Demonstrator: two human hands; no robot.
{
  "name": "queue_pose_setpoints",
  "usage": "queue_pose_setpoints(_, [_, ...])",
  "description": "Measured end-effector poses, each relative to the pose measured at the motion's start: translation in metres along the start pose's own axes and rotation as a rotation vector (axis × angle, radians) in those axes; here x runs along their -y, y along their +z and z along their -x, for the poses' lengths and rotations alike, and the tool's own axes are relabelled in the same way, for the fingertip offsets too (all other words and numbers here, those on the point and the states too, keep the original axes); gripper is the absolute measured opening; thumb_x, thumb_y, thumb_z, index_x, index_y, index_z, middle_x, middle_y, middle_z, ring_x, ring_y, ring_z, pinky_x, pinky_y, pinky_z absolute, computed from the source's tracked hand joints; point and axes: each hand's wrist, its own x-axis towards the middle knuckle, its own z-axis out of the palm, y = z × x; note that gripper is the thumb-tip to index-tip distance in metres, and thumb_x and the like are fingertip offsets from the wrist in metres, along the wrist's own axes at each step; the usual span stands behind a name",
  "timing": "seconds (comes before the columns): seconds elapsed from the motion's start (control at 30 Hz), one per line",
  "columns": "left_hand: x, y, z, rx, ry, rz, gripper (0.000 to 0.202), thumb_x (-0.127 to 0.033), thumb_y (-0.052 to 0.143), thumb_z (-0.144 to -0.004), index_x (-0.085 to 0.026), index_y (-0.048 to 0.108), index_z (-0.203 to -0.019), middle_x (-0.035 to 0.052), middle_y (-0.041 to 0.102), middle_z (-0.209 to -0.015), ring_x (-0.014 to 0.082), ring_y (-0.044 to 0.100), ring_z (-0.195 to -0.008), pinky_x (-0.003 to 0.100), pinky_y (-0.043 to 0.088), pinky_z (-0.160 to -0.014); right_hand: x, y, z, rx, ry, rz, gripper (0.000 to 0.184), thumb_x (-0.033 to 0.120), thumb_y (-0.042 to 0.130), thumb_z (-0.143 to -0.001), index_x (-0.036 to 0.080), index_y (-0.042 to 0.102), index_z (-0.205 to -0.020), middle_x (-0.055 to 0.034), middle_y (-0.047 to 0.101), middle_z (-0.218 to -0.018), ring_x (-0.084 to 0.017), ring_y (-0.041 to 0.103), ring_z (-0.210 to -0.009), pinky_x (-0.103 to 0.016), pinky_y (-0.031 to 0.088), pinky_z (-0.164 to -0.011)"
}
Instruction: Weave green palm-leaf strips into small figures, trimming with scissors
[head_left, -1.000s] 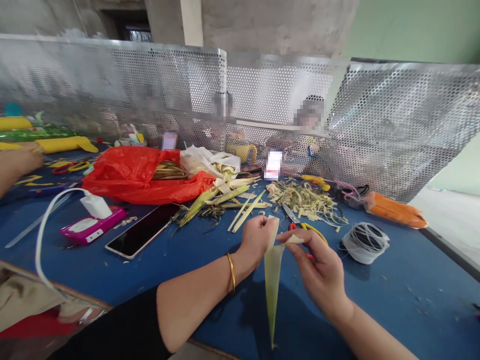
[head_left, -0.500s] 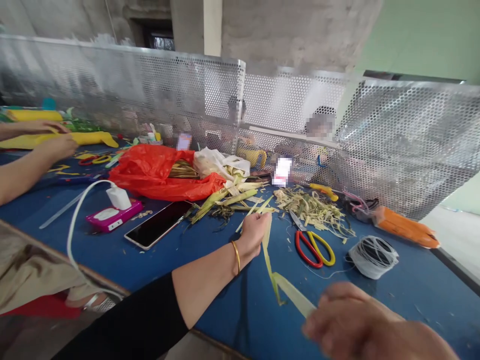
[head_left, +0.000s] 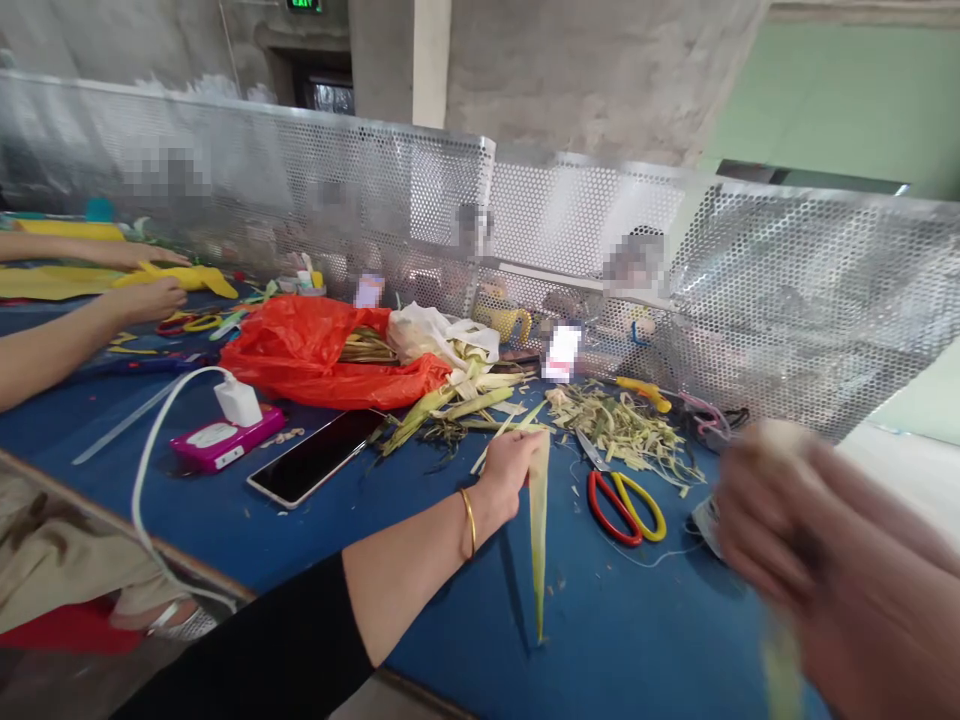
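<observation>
My left hand (head_left: 511, 466) pinches the top of a long pale green leaf strip (head_left: 538, 540) that hangs down to a point on the blue table (head_left: 375, 520). A gold bangle sits on that wrist. My right hand (head_left: 840, 560) is close to the camera at the right, heavily blurred; a pale strip (head_left: 780, 655) seems to trail below it. Red and yellow scissors (head_left: 626, 500) lie just right of the hanging strip.
A phone (head_left: 315, 457), a pink power bank (head_left: 225, 437) with a white charger, an orange bag (head_left: 315, 352) of leaves, leaf scraps (head_left: 622, 425) and a cord spool lie around. Another person's arms (head_left: 82, 320) work at the far left. A perforated metal screen (head_left: 675, 280) backs the table.
The wide leaf has been torn apart. My right hand pulled away to the right and toward the camera. My left hand stays put, now holding only a narrow strip.
</observation>
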Motion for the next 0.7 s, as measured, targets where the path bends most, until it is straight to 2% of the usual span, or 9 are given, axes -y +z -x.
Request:
queue_pose_setpoints(0.07, [-0.004, 0.004, 0.012, 0.099, -0.025, 0.003, 0.017, -0.029, 0.067, -0.063, -0.016, 0.057, -0.061, -0.0020, 0.054, -0.053, 0.0098, 0.049, -0.044, 0.021, 0.037, -0.041, 0.005, 0.044, -0.047, 0.018, 0.329, -0.098, 0.034, 0.046, 0.066, -0.080, 0.023, 0.062, -0.105, 0.0040, 0.044, -0.057, -0.009, 0.036, -0.043, -0.023, 0.026, -0.038])
queue_pose_setpoints(0.1, [-0.005, 0.005, 0.017, 0.157, -0.039, 0.004, 0.016, -0.029, 0.068, -0.063, -0.016, 0.059, -0.063, -0.0010, 0.056, -0.055, 0.0105, 0.051, -0.045, 0.021, 0.038, -0.042, 0.003, 0.061, -0.064, 0.022, 0.433, -0.131, 0.037, 0.047, 0.071, -0.073, 0.020, 0.062, -0.098, 0.0082, 0.035, -0.050, -0.007, 0.028, -0.039, -0.021, 0.020, -0.036])
queue_pose_setpoints(0.17, [-0.005, 0.007, 0.026, 0.276, -0.045, -0.008, 0.015, -0.029, 0.067, -0.064, -0.015, 0.061, -0.065, -0.0005, 0.057, -0.056, 0.0107, 0.051, -0.046, 0.022, 0.040, -0.043, -0.008, 0.082, -0.081, 0.023, 0.568, -0.145, 0.041, 0.051, 0.078, -0.063, 0.017, 0.060, -0.078, 0.0119, 0.028, -0.042, -0.003, 0.019, -0.035, -0.019, 0.011, -0.035])
queue_pose_setpoints(0.23, [-0.004, 0.008, 0.031, 0.351, -0.045, -0.038, 0.014, -0.029, 0.067, -0.065, -0.015, 0.065, -0.068, 0.0004, 0.060, -0.059, 0.0119, 0.053, -0.049, 0.023, 0.043, -0.045, -0.021, 0.090, -0.080, 0.030, 0.634, -0.195, 0.043, 0.053, 0.078, -0.061, 0.017, 0.059, -0.075, 0.0127, 0.028, -0.040, -0.003, 0.017, -0.034, -0.020, 0.009, -0.035])
queue_pose_setpoints(0.37, [-0.002, 0.008, 0.035, 0.403, -0.015, -0.146, 0.014, -0.029, 0.066, -0.068, -0.015, 0.067, -0.070, 0.0013, 0.061, -0.062, 0.0133, 0.056, -0.054, 0.024, 0.045, -0.047, -0.038, 0.090, -0.065, 0.051, 0.595, -0.196, 0.039, 0.048, 0.081, -0.058, 0.016, 0.065, -0.073, 0.0083, 0.042, -0.043, -0.005, 0.029, -0.038, -0.021, 0.020, -0.039])
queue_pose_setpoints(0.47, [-0.002, 0.007, 0.036, 0.405, -0.010, -0.205, 0.016, -0.031, 0.068, -0.068, -0.015, 0.066, -0.068, 0.0004, 0.060, -0.058, 0.0104, 0.053, -0.050, 0.021, 0.040, -0.044, -0.041, 0.092, -0.062, -0.013, 0.522, -0.159, 0.034, 0.045, 0.080, -0.058, 0.016, 0.065, -0.064, 0.0025, 0.055, -0.054, -0.009, 0.042, -0.048, -0.023, 0.032, -0.047])
queue_pose_setpoints(0.57, [-0.003, 0.006, 0.036, 0.412, -0.049, -0.189, 0.022, -0.032, 0.076, -0.062, -0.014, 0.064, -0.067, -0.0008, 0.059, -0.058, 0.0084, 0.051, -0.048, 0.019, 0.037, -0.042, -0.042, 0.094, -0.065, -0.069, 0.488, -0.119, 0.032, 0.046, 0.077, -0.059, 0.017, 0.063, -0.061, 0.0045, 0.050, -0.049, -0.010, 0.040, -0.047, -0.025, 0.031, -0.048])
queue_pose_setpoints(0.63, [-0.004, 0.007, 0.037, 0.399, -0.076, -0.172, 0.029, -0.034, 0.080, -0.056, -0.014, 0.060, -0.064, -0.0013, 0.059, -0.057, 0.0082, 0.052, -0.048, 0.019, 0.040, -0.045, -0.043, 0.094, -0.066, -0.082, 0.478, -0.080, 0.032, 0.047, 0.075, -0.061, 0.018, 0.062, -0.061, 0.0066, 0.044, -0.045, -0.009, 0.035, -0.045, -0.025, 0.029, -0.046])
queue_pose_setpoints(0.7, [-0.005, 0.007, 0.037, 0.368, -0.061, -0.186, 0.034, -0.035, 0.083, -0.053, -0.015, 0.057, -0.061, -0.0015, 0.059, -0.055, 0.0091, 0.054, -0.048, 0.020, 0.044, -0.047, -0.044, 0.094, -0.066, -0.083, 0.446, -0.041, 0.030, 0.046, 0.073, -0.063, 0.018, 0.062, -0.061, 0.0058, 0.045, -0.047, -0.009, 0.036, -0.046, -0.024, 0.030, -0.047])
